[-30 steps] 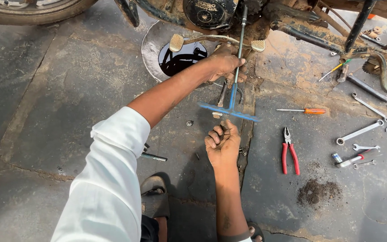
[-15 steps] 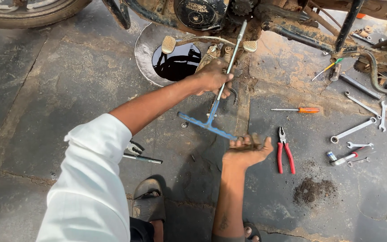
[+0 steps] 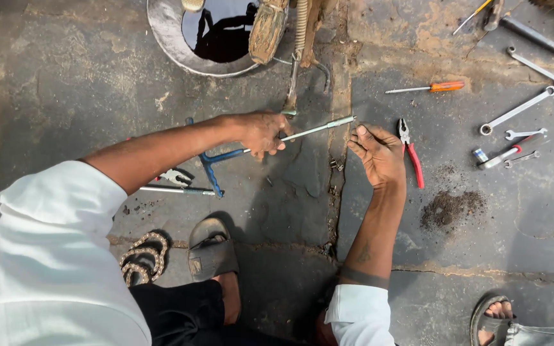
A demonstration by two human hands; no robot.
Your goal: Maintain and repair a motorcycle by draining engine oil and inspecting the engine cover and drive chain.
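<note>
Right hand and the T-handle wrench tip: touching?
Apart. Head view shows bare concrete between the right hand and the T-handle wrench tip; only the left hand grips its shaft.

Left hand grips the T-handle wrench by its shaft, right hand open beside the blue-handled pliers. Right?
Not quite. In the head view the pliers have red handles, not blue. The rest holds: the left hand grips the T-handle wrench by its shaft, and the right hand is open beside the pliers.

Single head-worn view, looking steeply down, close over both arms, concrete floor (image 3: 65, 96) filling the frame
</note>
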